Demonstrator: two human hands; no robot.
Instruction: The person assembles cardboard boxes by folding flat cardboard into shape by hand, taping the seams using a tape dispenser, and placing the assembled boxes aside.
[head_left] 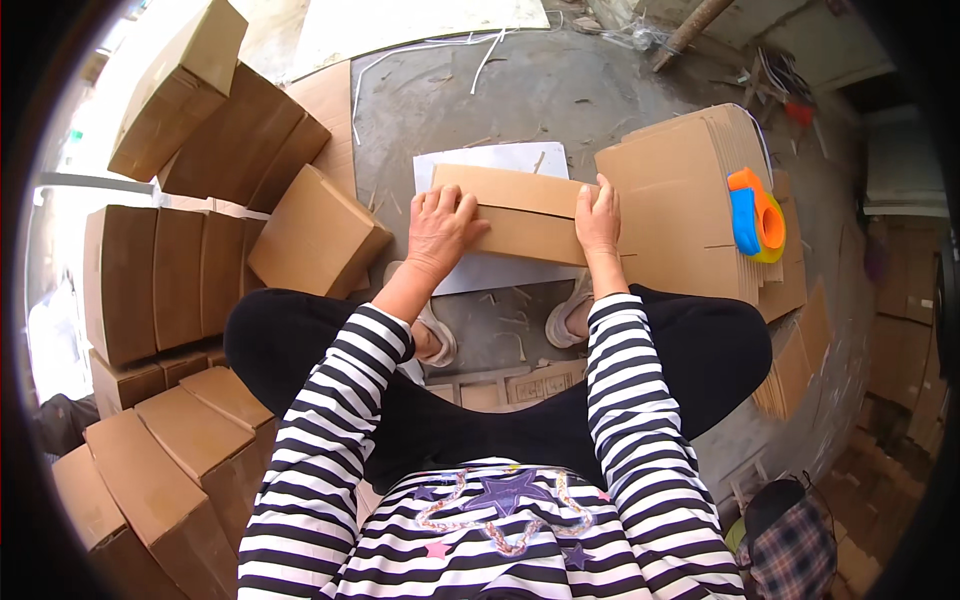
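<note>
A brown cardboard box lies between my hands, its two top flaps folded in and a thin dark seam running between them. My left hand presses on the box's left part with bent fingers, the thumb over the near flap. At the right end, my right hand grips the side, fingers pointing up along it. Under the box is a white sheet on the floor. Right of my right hand, a tape dispenser in blue, orange and yellow rests on a stack of flat cartons.
Closed brown boxes are piled along my left, with one tilted box near my left knee. White strapping strips and scraps litter the grey concrete floor. A plaid cloth item lies at the lower right.
</note>
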